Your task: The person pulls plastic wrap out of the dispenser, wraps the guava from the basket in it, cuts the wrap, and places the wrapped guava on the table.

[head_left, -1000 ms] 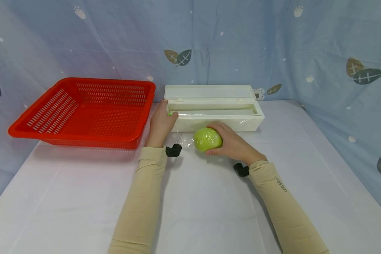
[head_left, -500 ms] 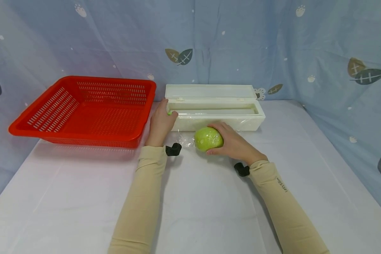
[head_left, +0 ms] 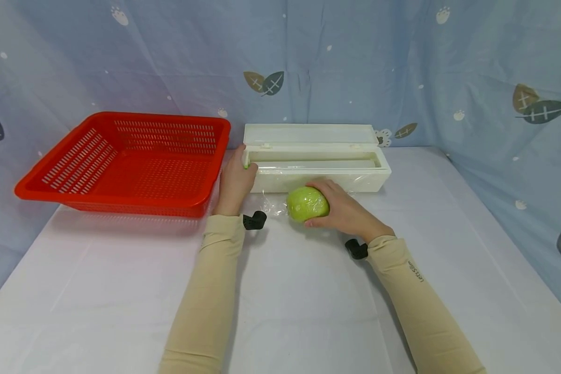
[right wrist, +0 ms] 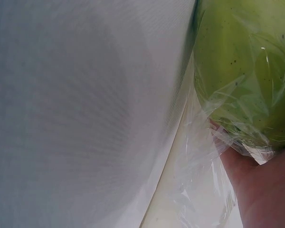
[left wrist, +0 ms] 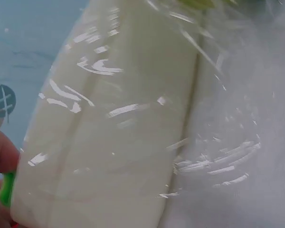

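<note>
My right hand [head_left: 340, 208] grips a round, speckled green fruit [head_left: 307, 204] from its right side. Clear cling film [right wrist: 218, 99] covers the fruit, and a loose part of it lies to the fruit's left. Behind the fruit stands a long white cling film dispenser box [head_left: 318, 182], its lid raised and a roll [head_left: 322, 164] inside. At the box's left end, my left hand [head_left: 236, 182] pinches a small green slide cutter [left wrist: 7, 189]. The left wrist view shows film [left wrist: 218, 161] stretched over the box front and out above the tablecloth.
A red plastic basket [head_left: 121, 197] with slotted sides stands at the left, close to my left hand. The table wears a white cloth [head_left: 308, 311]. Behind it hangs a blue curtain [head_left: 346, 62] with leaf prints.
My left hand has shifted very slightly left with the slide cutter at the box's left end. The right hand and the fruit stay in place.
</note>
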{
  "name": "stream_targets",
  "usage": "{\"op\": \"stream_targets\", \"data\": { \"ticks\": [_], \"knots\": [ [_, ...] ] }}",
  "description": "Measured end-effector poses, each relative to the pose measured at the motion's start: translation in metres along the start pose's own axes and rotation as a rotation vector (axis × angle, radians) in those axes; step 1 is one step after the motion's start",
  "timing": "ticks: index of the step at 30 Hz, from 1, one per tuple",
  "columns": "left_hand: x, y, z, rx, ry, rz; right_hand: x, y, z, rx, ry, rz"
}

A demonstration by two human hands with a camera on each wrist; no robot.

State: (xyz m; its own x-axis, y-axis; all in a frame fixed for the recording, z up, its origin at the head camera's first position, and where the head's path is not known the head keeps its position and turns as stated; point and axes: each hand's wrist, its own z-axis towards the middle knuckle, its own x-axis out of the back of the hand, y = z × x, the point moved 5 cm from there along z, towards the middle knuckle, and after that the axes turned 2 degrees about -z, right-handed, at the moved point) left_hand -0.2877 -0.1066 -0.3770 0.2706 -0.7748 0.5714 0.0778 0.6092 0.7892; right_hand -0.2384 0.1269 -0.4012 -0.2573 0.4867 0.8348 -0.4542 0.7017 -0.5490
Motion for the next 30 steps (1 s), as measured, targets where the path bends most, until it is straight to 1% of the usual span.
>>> {"op": "stream_targets", "data": {
  "ticks": [4, 7, 9, 11, 14, 16, 19, 21, 23, 25, 27, 30],
  "knots": [
    [0.002, -0.001, -0.001, 0.000, 0.027, -0.034, 0.000, 0.001, 0.001, -0.006, 0.001, 0.003],
    [0.001, 0.000, 0.000, 0.009, 0.019, -0.054, -0.001, 0.002, 0.001, -0.014, 0.005, 0.002],
    [0.001, 0.000, 0.000, 0.021, 0.010, -0.054, -0.001, 0.001, 0.001, -0.021, 0.009, -0.005],
    [0.001, -0.001, -0.001, 0.032, 0.015, -0.044, -0.001, 0.000, 0.001, -0.032, 0.012, -0.014],
    [0.000, -0.006, -0.003, 0.091, 0.012, -0.040, -0.002, -0.001, 0.000, -0.050, 0.017, -0.024],
    [-0.002, -0.013, -0.006, 0.155, -0.011, -0.058, -0.001, -0.002, -0.001, -0.061, 0.019, -0.026],
    [-0.005, -0.021, -0.009, 0.227, -0.055, -0.079, -0.002, -0.002, -0.002, -0.071, 0.017, -0.032],
    [-0.004, -0.023, -0.011, 0.242, -0.057, -0.065, -0.002, -0.002, -0.001, -0.071, 0.016, -0.035],
    [-0.002, -0.023, -0.012, 0.236, -0.053, -0.046, -0.003, -0.002, -0.001, -0.067, 0.013, -0.034],
    [0.000, -0.023, -0.013, 0.244, -0.069, -0.024, -0.003, -0.002, 0.000, -0.065, 0.014, -0.029],
    [0.000, -0.023, -0.013, 0.252, -0.114, -0.017, -0.003, -0.002, 0.000, -0.063, 0.016, -0.023],
    [0.001, -0.023, -0.014, 0.271, -0.204, -0.013, -0.003, -0.003, 0.001, -0.063, 0.019, -0.019]
  ]
}}
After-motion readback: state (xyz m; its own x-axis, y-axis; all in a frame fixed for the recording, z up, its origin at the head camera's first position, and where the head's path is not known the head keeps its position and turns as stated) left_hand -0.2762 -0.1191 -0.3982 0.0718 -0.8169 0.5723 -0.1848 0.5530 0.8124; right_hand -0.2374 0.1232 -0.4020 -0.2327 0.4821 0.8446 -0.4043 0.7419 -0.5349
